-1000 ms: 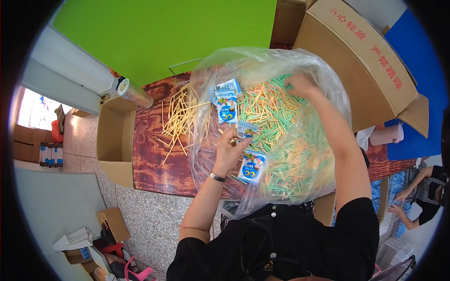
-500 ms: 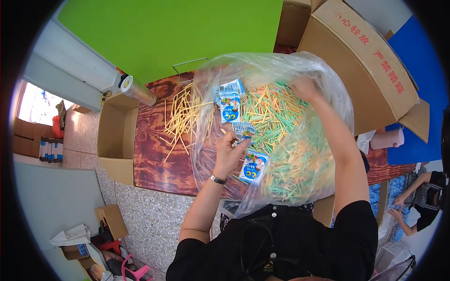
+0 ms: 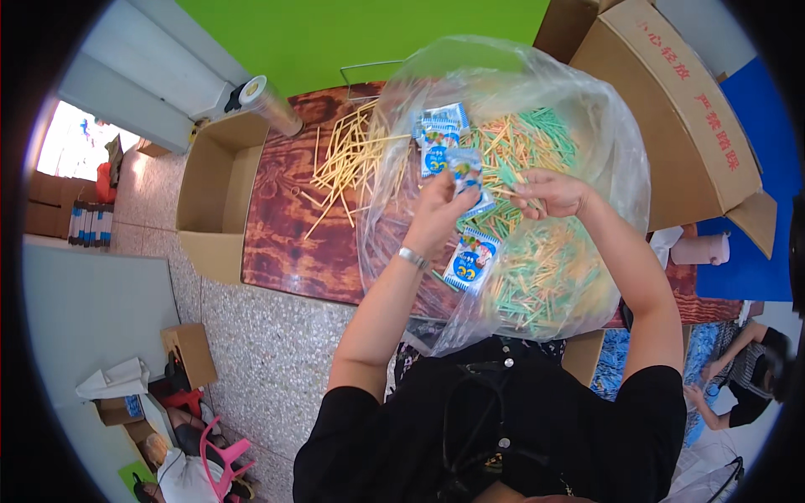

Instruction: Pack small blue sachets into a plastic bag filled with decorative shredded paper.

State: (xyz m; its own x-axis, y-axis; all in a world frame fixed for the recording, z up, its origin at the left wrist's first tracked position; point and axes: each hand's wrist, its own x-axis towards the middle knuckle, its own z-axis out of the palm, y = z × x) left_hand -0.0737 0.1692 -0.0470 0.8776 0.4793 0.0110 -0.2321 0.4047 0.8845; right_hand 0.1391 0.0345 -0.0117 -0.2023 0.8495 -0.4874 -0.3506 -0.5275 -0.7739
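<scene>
My left hand [image 3: 438, 211] pinches a small blue-and-white packet [image 3: 470, 172] above the middle of the large clear plastic bag [image 3: 619, 159]. Just to its right, my right hand [image 3: 555, 193] is closed on a few thin green and yellow sticks [image 3: 508, 183], whose ends point at the packet. Under both hands a heap of green, yellow and orange sticks [image 3: 537, 289] lies in and on the bag. More packets [image 3: 439, 144] overlap beyond my left hand. One packet [image 3: 473, 261] lies by itself nearer me.
Loose pale-yellow sticks [image 3: 345, 163] are spread on the reddish wooden table [image 3: 281, 243], left of the bag. A clear tube [image 3: 272, 107] stands by an open carton [image 3: 220, 184] at the left. A large cardboard box [image 3: 662, 126] rises at the right, near a pink cylinder [image 3: 701, 249].
My right hand has come from the far right of the heap to beside my left hand, now with sticks in it. The left hand still grips its packet. The whole view has shifted.
</scene>
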